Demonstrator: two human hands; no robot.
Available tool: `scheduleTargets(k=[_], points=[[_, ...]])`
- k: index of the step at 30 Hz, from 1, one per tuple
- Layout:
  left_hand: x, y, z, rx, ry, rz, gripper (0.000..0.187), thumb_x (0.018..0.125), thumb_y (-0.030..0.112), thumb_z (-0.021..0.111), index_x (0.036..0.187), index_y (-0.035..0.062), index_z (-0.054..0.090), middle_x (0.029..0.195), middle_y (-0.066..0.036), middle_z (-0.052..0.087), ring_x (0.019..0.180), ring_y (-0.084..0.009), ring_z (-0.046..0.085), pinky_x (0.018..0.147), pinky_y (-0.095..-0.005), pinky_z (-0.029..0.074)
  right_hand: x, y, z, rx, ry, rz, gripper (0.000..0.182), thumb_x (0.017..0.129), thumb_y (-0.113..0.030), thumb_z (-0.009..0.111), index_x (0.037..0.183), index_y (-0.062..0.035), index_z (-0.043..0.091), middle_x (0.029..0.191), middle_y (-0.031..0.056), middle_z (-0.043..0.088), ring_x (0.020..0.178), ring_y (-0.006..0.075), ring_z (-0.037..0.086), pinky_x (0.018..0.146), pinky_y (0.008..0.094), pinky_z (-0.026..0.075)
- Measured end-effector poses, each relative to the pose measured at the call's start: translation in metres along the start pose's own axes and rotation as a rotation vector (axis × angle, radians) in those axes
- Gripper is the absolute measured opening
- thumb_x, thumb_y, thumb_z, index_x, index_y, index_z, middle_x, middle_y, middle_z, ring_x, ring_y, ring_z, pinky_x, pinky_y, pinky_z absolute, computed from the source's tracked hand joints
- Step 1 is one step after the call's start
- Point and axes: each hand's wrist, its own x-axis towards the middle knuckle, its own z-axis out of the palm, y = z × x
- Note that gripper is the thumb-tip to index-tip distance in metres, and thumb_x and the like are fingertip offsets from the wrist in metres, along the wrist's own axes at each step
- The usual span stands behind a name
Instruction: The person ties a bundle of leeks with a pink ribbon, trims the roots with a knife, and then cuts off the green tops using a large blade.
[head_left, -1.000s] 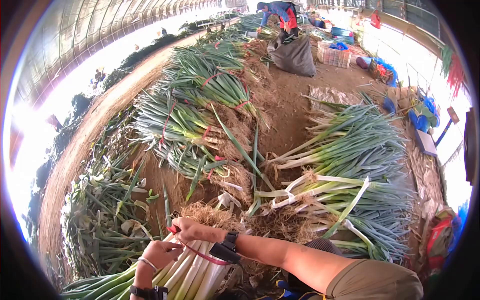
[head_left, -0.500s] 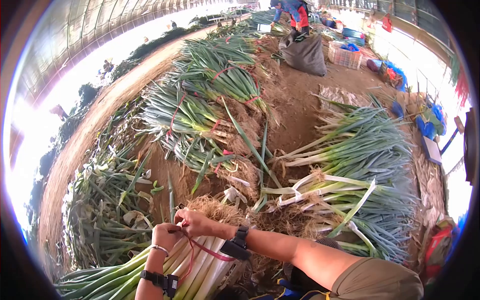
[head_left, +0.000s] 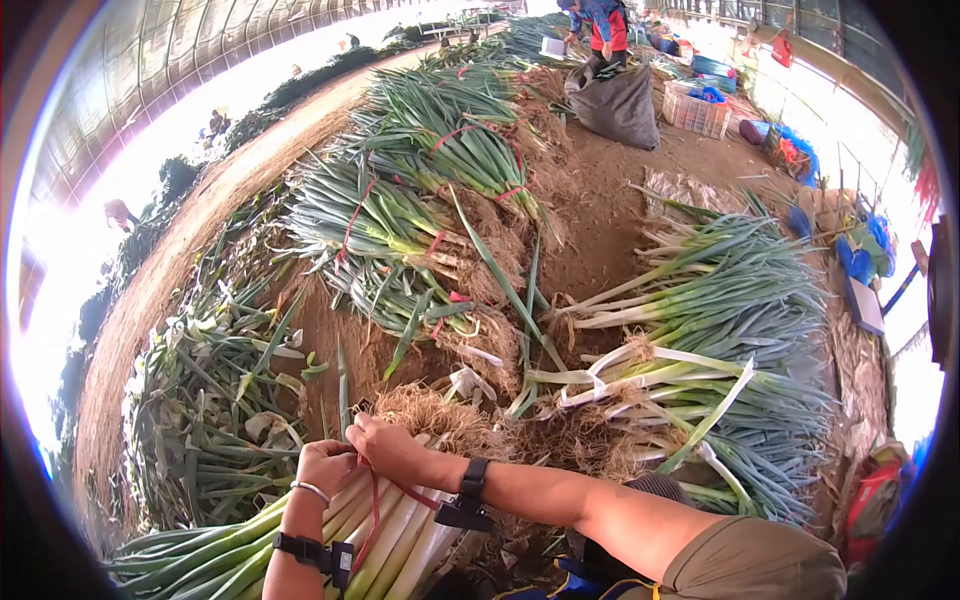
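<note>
My left hand and my right hand meet at the lower middle, above a thick bundle of green onions. The fingers of both are pinched on a red ribbon, which runs over the white stalks and back under my right wrist. Its ends and any knot are hidden by my fingers. The bundle lies with its brown roots just beyond my right hand and its green leaves toward the lower left.
Bundles tied in red lie ahead. Loose green onions spread at right, and a heap of leaves lies at left. Farther off, a person stands by a dark sack and a crate.
My hands stay together at the ribbon, with the left fingers shifted slightly up and left. The distant person and sack appear a little farther right as the view shifts.
</note>
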Motion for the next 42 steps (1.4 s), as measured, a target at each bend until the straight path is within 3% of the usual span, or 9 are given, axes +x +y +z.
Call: scheduleTargets(k=[3, 6, 16, 21, 28, 31, 33, 37, 42], points=[[0.005, 0.000, -0.010, -0.118, -0.149, -0.158, 0.016, 0.069, 0.002, 0.070, 0.084, -0.0030, 0.071, 0.074, -0.005, 0.068, 0.063, -0.0090, 0.059, 0.057, -0.0235, 0.047, -0.002, 0.000, -0.005, 0.023, -0.007, 0.000, 0.011, 0.079, -0.006, 0.055, 0.088, -0.0031, 0.051, 0.088, 0.0153, 0.051, 0.078, 0.0347, 0.058, 0.065, 0.0431, 0.049], [0.004, 0.004, 0.001, 0.275, -0.040, 0.096, 0.013, 0.073, 0.000, 0.069, 0.086, -0.0015, 0.071, 0.077, -0.003, 0.068, 0.069, -0.0114, 0.063, 0.066, -0.0260, 0.051, -0.003, 0.000, -0.004, 0.018, -0.010, 0.022, 0.009, 0.080, -0.008, 0.053, 0.088, -0.0041, 0.051, 0.087, 0.0146, 0.051, 0.079, 0.0346, 0.058, 0.065, 0.0432, 0.049], [0.011, -0.016, 0.002, 0.055, -0.045, 0.103, 0.016, 0.071, 0.002, 0.075, 0.085, -0.0029, 0.070, 0.083, -0.007, 0.070, 0.073, -0.0089, 0.062, 0.069, -0.0259, 0.052, -0.004, 0.003, -0.001, 0.050, 0.016, 0.018, 0.008, 0.082, -0.010, 0.052, 0.089, -0.0055, 0.050, 0.086, 0.0140, 0.051, 0.080, 0.0343, 0.057, 0.064, 0.0429, 0.048], [0.000, 0.006, 0.003, 0.466, 0.067, 0.214, 0.011, 0.070, 0.001, 0.075, 0.079, 0.0005, 0.069, 0.078, -0.007, 0.069, 0.073, -0.0098, 0.063, 0.066, -0.0260, 0.052, -0.004, 0.004, -0.004, 0.097, -0.029, 0.065, 0.007, 0.082, -0.009, 0.052, 0.088, -0.0065, 0.050, 0.084, 0.0138, 0.051, 0.076, 0.0353, 0.058, 0.061, 0.0442, 0.047], [0.001, 0.005, 0.005, 0.031, -0.015, 0.224, 0.018, 0.069, 0.002, 0.074, 0.086, 0.0018, 0.070, 0.079, -0.009, 0.068, 0.073, -0.0118, 0.064, 0.068, -0.0265, 0.051, -0.005, 0.007, 0.002, 0.078, 0.055, 0.032, 0.010, 0.080, -0.008, 0.054, 0.089, -0.0067, 0.051, 0.085, 0.0145, 0.051, 0.076, 0.0361, 0.058, 0.062, 0.0443, 0.048], [0.012, -0.012, -0.002, 0.110, -0.139, 0.222, 0.020, 0.068, 0.006, 0.077, 0.086, 0.0036, 0.071, 0.080, -0.010, 0.066, 0.073, -0.0142, 0.064, 0.068, -0.0276, 0.051, -0.004, 0.004, -0.003, 0.070, 0.026, 0.047, 0.009, 0.081, -0.008, 0.053, 0.090, -0.0062, 0.052, 0.086, 0.0148, 0.053, 0.077, 0.0359, 0.059, 0.064, 0.0447, 0.049], [0.009, -0.008, -0.005, 0.477, -0.001, 0.359, 0.021, 0.066, 0.010, 0.078, 0.086, 0.0057, 0.072, 0.078, -0.007, 0.064, 0.074, -0.0174, 0.064, 0.070, -0.0292, 0.051, -0.005, 0.004, -0.004, 0.072, -0.004, 0.068, 0.009, 0.081, -0.007, 0.052, 0.089, -0.0057, 0.053, 0.087, 0.0152, 0.054, 0.079, 0.0357, 0.059, 0.066, 0.0451, 0.049], [0.012, -0.011, -0.003, 0.408, 0.028, 0.364, 0.013, 0.066, 0.011, 0.075, 0.078, 0.0054, 0.072, 0.071, -0.008, 0.061, 0.072, -0.0229, 0.063, 0.069, -0.0322, 0.051, -0.004, 0.009, -0.003, 0.158, 0.044, 0.045, 0.005, 0.080, -0.007, 0.056, 0.084, -0.0076, 0.053, 0.082, 0.0137, 0.052, 0.074, 0.0350, 0.058, 0.062, 0.0441, 0.047], [0.002, 0.021, 0.006, 0.789, 0.169, 0.466, 0.009, 0.063, 0.011, 0.065, 0.059, 0.0071, 0.058, 0.067, -0.013, 0.057, 0.069, -0.0329, 0.059, 0.064, -0.0417, 0.048, -0.004, 0.006, -0.006, 0.183, 0.104, 0.032, 0.008, 0.077, -0.007, 0.060, 0.079, -0.0089, 0.052, 0.076, 0.0100, 0.050, 0.068, 0.0305, 0.056, 0.058, 0.0404, 0.046]])
